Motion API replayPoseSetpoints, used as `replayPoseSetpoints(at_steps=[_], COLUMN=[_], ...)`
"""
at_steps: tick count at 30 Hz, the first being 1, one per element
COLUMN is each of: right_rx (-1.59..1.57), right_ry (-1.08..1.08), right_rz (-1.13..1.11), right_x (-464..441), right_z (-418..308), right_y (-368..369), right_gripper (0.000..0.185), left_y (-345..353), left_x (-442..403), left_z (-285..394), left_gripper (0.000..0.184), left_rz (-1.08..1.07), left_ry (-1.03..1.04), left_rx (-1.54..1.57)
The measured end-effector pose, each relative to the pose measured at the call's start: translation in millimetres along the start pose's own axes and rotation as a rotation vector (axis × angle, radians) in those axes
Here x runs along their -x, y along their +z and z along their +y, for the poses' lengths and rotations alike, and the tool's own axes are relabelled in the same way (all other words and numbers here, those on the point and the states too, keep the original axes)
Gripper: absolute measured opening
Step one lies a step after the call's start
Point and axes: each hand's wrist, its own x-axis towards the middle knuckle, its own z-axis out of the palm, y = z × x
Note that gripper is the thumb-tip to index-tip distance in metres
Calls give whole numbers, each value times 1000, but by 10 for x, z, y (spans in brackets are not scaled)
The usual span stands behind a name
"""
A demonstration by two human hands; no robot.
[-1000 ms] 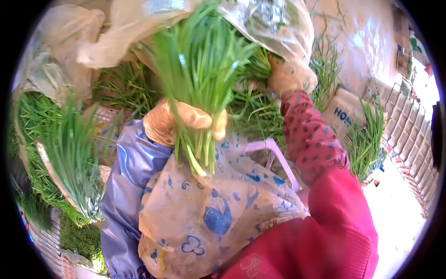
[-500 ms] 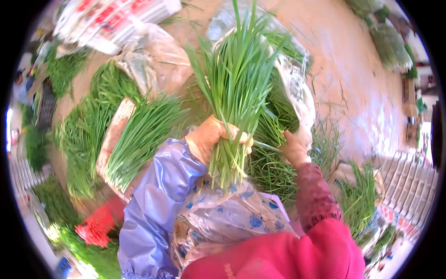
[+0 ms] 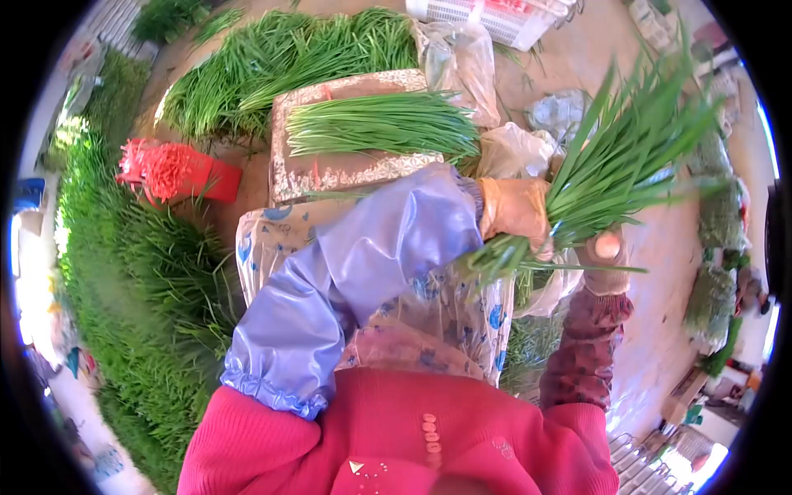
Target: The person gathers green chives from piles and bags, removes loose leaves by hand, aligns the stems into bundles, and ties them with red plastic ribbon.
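My left hand (image 3: 520, 216), in an orange glove, is closed round a bunch of long green chives (image 3: 631, 153). The leaf ends fan out to the upper right, and the cut ends point down and left. Just below the bunch is my right hand (image 3: 606, 260), thumb up and fingers curled. A single chive leaf crosses in front of it; what its fingers hold is hidden. Left of the hands, a pile of chives (image 3: 379, 124) lies on a worn board (image 3: 285, 177).
Behind the board is a larger heap of chives (image 3: 280, 66). A bundle of red ties (image 3: 169, 169) stands to the left, beside a long bank of greens (image 3: 140, 280). White crates (image 3: 503, 21) stand at the back. Plastic sheeting (image 3: 252, 247) covers my lap.
The view has turned, so the board and piles now appear farther up. The bunch has moved right and tipped from upright to slanting. My right hand has come close beneath it.
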Motion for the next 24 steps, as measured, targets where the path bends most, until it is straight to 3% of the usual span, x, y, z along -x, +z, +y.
replayPoseSetpoints(at_steps=[3, 7, 8, 9, 11, 15, 16, 17, 18, 20, 21, 23, 24], right_rx=[39, 121, 154, 216, 273, 143, -6, -4, -26, -5, -5, 55, 190], right_ry=[-33, -57, -74, -104, -111, -174, -127, -119, -133, -165, -154, -59, 108], right_rz=[43, 70, 65, 55, 61, -33, -58, -63, -45, 16, 9, -37, -98], right_x=[-311, -714, -801, -863, -982, -1225, -1276, -1307, -1336, -1445, -1437, -1450, -1408], right_z=[-13, 130, 140, 102, 14, 244, 361, 471, 591, 1009, 1193, 1445, 1464], right_y=[355, 753, 881, 1027, 1318, 1555, 1631, 1681, 1718, 1710, 1715, 1743, 1764], right_gripper=[49, 31, 27, 27, 28, 26, 28, 28, 31, 40, 40, 47, 51], left_y=[-110, -369, -450, -513, -691, -847, -1102, -1149, -1169, -1245, -1355, -1660, -1716], left_x=[207, 521, 588, 681, 936, 1426, 1512, 1605, 1689, 1746, 1723, 1627, 1595], left_z=[96, 207, 188, 206, 351, 392, 267, 210, 161, 25, -109, -433, -551], left_gripper=[45, 47, 45, 44, 50, 85, 91, 91, 93, 96, 96, 105, 89], left_rz=[68, 409, 476, 543, 580, 903, 809, 814, 783, 788, 797, 904, 982], left_ry=[-14, 20, -24, -70, -68, -41, -56, -58, 57, 286, 281, 351, 394], left_rx=[-83, -519, -345, -170, -427, -839, -834, -825, -589, -631, -622, -906, -970])
